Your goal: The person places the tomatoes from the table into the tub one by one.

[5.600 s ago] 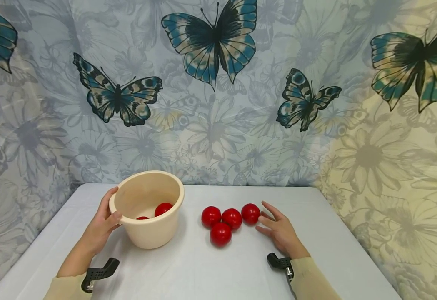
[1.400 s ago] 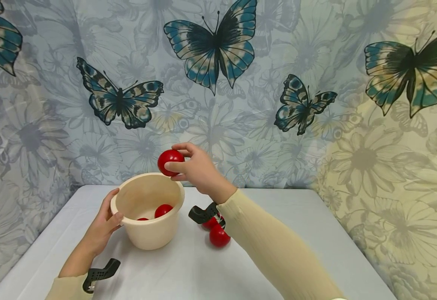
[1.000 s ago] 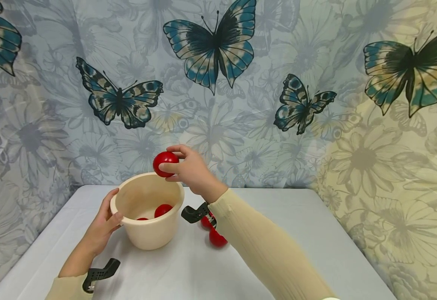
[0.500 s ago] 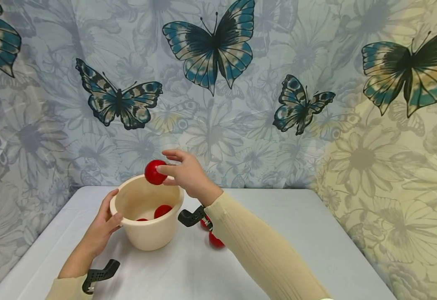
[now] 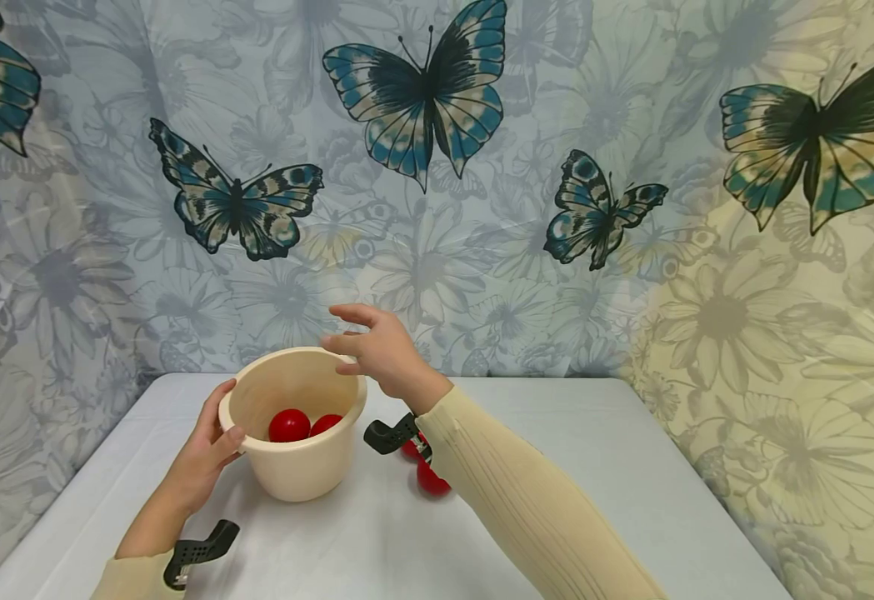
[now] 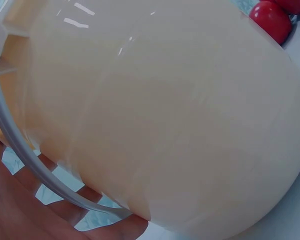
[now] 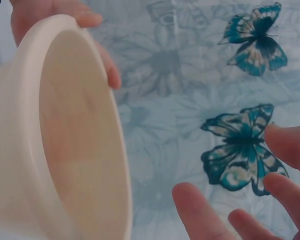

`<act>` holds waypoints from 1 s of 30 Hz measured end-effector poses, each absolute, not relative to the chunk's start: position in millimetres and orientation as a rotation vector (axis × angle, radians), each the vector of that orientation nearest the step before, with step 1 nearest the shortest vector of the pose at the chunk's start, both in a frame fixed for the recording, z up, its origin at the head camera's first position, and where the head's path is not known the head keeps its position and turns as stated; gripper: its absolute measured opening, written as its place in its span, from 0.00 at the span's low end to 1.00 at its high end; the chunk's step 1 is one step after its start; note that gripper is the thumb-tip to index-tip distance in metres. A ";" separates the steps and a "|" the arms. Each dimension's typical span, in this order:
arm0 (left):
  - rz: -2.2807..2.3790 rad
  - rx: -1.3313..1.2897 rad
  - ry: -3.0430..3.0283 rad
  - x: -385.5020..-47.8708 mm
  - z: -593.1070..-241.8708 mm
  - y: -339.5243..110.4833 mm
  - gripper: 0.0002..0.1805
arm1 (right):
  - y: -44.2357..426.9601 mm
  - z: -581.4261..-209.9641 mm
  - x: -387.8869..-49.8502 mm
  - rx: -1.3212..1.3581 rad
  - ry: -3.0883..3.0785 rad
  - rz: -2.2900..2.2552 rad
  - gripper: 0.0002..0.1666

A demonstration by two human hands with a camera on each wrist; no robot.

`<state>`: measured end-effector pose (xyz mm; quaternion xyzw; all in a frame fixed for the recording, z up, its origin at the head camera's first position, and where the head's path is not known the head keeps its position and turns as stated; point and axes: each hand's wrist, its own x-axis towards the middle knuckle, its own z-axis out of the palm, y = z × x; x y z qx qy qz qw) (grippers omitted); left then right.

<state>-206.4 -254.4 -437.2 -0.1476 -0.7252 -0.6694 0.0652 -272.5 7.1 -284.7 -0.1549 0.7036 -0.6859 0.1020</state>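
A cream plastic bucket is on the left of the table, its mouth facing up toward me. My left hand grips its left rim, thumb at the front; the left wrist view shows fingers beside the bucket's curved handle. Inside, a red ball and part of another red ball show; the front wall hides the rest of the bottom. Above the right side of the rim is my right hand, fingers spread and holding nothing, as the right wrist view also shows.
Right of the bucket, red balls lie on the white-covered table, partly hidden by my right sleeve and black wrist mount. A butterfly-print cloth hangs behind the table.
My right hand carried a red ball from the table over the bucket and let go; the ball is now inside. The left hand has kept its grip on the rim.
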 end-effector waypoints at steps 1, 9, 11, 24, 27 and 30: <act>-2.019 -0.443 -2.190 -206.3 -437.4 -254.4 0.40 | 7.7 -285.2 -272.8 -0.455 2.073 -2.026 0.28; -2.029 -0.443 -2.180 -206.5 -438.6 -255.2 0.39 | 11.6 -288.9 -274.7 -0.468 2.029 -2.046 0.29; -2.030 -0.442 -2.179 -206.4 -438.9 -255.2 0.39 | 13.6 -290.7 -274.5 -0.478 2.011 -2.062 0.28; -2.027 -0.443 -2.183 -207.7 -437.8 -253.5 0.40 | 87.4 -347.5 -228.5 -0.509 1.668 -2.343 0.31; -2.025 -0.445 -2.183 -207.8 -437.6 -253.8 0.39 | 108.4 -358.6 -222.2 -0.492 1.695 -2.335 0.32; -2.024 -0.444 -2.183 -207.0 -437.5 -254.5 0.39 | 127.6 -366.9 -217.7 -0.473 1.734 -2.319 0.32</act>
